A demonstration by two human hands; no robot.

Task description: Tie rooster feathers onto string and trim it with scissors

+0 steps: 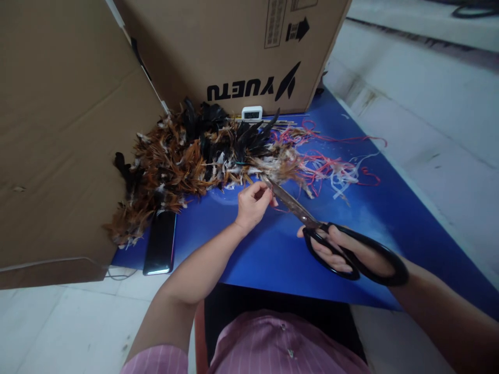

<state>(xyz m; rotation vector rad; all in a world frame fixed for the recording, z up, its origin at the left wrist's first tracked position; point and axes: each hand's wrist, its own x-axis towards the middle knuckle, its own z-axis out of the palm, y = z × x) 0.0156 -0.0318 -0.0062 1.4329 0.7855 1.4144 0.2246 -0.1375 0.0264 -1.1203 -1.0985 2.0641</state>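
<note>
My right hand (335, 249) is wrapped through the black handles of a large pair of scissors (293, 204). Their blades point up and left and look nearly closed, with the tip beside my left fingertips. My left hand (252, 205) is closed in a pinch on a thin pink string (284, 210), of which only a short strand shows. What else sits between those fingers is hidden. Just beyond the hands lies a long heap of brown, black and white feathers (183, 161). Its pale right end (286, 161) is nearest the blade tip.
Tangled pink and white strings (327, 169) lie right of the feathers on the blue table (249, 259). Behind are thin sticks (286, 123), a small white digital display (252, 113) and a large cardboard box (234, 47). A phone (160, 243) and a cardboard panel (58, 145) are at left.
</note>
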